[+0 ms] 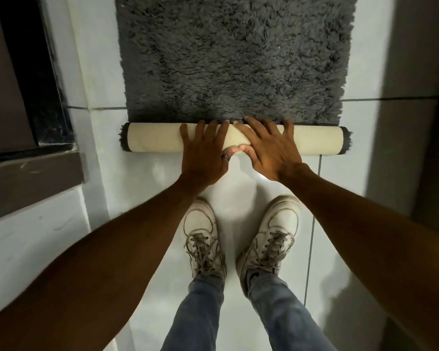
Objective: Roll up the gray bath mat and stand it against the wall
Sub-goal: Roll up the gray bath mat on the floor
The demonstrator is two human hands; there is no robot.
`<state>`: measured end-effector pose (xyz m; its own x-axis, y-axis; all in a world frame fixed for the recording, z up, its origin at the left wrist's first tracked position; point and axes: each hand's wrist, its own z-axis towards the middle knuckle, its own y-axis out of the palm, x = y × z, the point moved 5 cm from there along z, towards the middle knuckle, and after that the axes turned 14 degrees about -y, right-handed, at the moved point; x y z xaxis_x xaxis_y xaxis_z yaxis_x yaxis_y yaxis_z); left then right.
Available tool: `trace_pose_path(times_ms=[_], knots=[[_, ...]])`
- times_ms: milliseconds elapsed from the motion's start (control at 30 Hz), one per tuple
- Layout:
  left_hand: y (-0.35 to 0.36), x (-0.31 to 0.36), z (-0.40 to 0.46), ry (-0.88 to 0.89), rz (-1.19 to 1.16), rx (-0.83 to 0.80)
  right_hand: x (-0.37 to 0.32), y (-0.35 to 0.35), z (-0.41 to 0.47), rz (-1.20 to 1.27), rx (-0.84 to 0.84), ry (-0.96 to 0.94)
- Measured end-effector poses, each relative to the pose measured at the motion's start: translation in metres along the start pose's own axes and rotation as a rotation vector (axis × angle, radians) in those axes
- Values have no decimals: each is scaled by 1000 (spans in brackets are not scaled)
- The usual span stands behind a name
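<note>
White tiled floor, on which the gray mat is laid, shaggy pile up; its near end is wound into a roll, cream backing outward. Left hand and right hand are pressed flat on the roll's middle, fingers spread, thumbs tucked beneath. White shoes are planted just behind.

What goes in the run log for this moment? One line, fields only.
stage: rolling | left hand: flat on roll | right hand: flat on roll | gray bath mat: near end rolled, rest flat on floor | standing: not yet
</note>
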<state>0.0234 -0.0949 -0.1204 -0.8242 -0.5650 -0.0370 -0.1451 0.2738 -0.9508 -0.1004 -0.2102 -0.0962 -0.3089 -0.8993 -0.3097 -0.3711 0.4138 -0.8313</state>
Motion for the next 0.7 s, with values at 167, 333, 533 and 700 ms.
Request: trace_pose_path(times_ms=[167, 333, 533, 700], knots=[[-13, 1, 11, 83, 50, 35, 1, -7, -2, 1, -67, -28], [-26, 3, 18, 135, 5, -38, 4, -11, 2, 188, -138, -12], [-28, -3, -25, 78, -199, -59, 1, 2, -4, 575, -454, 38], [-5, -14, -74, 45, -170, -68, 14, -6, 8, 206, -305, 38]])
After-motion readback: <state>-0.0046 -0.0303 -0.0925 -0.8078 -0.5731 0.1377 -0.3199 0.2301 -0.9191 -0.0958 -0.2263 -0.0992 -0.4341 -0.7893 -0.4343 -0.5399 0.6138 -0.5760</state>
